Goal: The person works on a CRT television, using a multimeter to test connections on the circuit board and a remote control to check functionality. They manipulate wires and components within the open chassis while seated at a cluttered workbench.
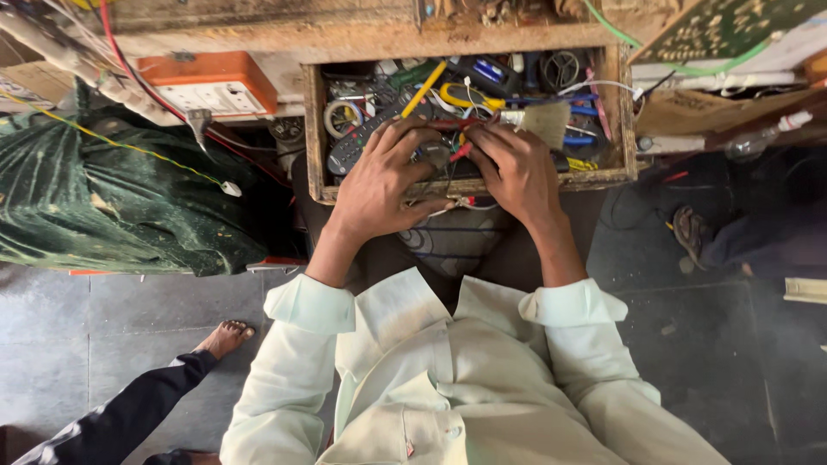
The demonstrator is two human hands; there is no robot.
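Note:
My left hand [385,176] and my right hand [515,168] reach into an open wooden drawer [314,129] pulled out over my lap. Both hands meet at a small bundle of red and white wires [461,148] and pinch it between the fingertips. A black remote control [366,133] lies under my left fingers. A paint brush with pale bristles [544,120] rests just beyond my right hand. A yellow-handled tool [424,89] and yellow pliers [465,96] lie deeper in the drawer among cables and tape rolls.
An orange and white socket box [211,83] sits on the bench at the left. Green cloth [103,189] covers something at the far left. Another person's bare foot [226,336] and dark sleeve are at lower left. A circuit board [724,26] lies upper right, a sandal [689,231] on the floor at right.

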